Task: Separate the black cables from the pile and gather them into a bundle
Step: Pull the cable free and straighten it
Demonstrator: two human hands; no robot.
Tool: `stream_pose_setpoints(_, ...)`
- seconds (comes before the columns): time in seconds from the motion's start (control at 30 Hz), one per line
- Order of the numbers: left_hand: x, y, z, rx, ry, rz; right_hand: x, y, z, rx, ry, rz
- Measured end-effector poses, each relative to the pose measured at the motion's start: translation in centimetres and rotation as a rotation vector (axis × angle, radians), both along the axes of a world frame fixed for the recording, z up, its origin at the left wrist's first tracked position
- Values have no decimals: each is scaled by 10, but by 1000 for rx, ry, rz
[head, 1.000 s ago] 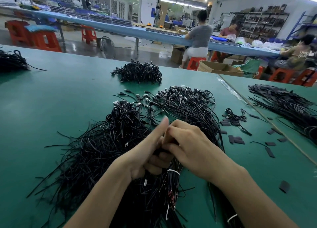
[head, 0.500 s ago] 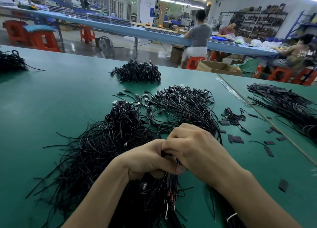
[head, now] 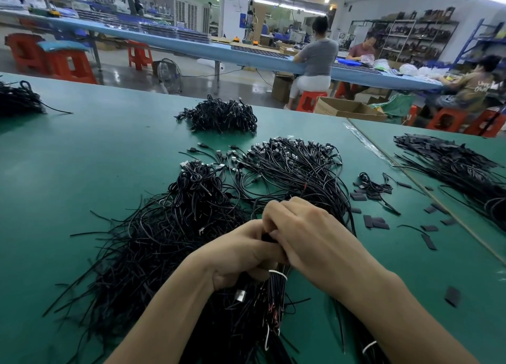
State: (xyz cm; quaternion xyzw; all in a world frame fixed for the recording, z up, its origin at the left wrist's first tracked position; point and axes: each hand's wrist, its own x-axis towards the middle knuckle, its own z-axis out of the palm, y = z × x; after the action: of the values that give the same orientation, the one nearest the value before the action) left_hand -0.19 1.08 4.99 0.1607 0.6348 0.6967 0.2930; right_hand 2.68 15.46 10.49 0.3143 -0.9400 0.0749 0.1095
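Near the front edge of the green worktop (head: pixel 82 158), about midway along it, the left hand (head: pixel 241 254) and the right hand (head: pixel 309 235) meet knuckle to knuckle over a bundle of black cables (head: pixel 276 289); the left hand's fingers (head: pixel 232 278) are curled tightly round the bundle from the left; the right hand's fingers (head: pixel 273 213) are bent down onto the top of it, pressed against the left hand, with a dark stub of cable showing in the gap between the two; a white tie (head: pixel 278 272) circles the bundle just below the hands, and its loose ends trail toward the front edge; to the left of the hands the loose pile (head: pixel 164 240) of black cables sprawls out, its strands reaching toward the front left corner; beyond the hands a second spread of cables (head: pixel 295 166) fans out with its plugs pointing to the far edge; a small dark heap (head: pixel 221 115) sits close to the far edge, well apart from the hands; flat black strips (head: pixel 376 222) lie scattered to the right, toward the seam with the neighbouring worktop.
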Motion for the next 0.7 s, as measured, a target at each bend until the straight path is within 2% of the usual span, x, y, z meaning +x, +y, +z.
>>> stream_pose_setpoints(0.13, -1, 8, 4, 270, -130, 97, -6, 5, -3, -161, 16, -55)
stream_pose_setpoints(0.27, 0, 14, 7, 446, -106, 147, -6, 4, -14, -588, 35, -205)
stream_pose_setpoints(0.37, 0, 16, 7, 545, -47, 210, -6, 2, -16, -912, -4, -226)
stream_pose_setpoints(0.43, -2, 14, 7, 500, 77, 249, -10, 4, -12, -1034, -70, -215)
stream_pose_setpoints(0.53, -4, 7, 7, 309, 293, 385, -13, 8, -5, -1167, -228, -116)
stream_pose_setpoints(0.67, -4, 8, 2, 1, 583, 669, -11, 2, -9, -1197, -352, -60)
stream_pose_setpoints(0.7, -4, 8, 0, 1, 590, 705, -12, 1, -11, -1215, -369, -65)
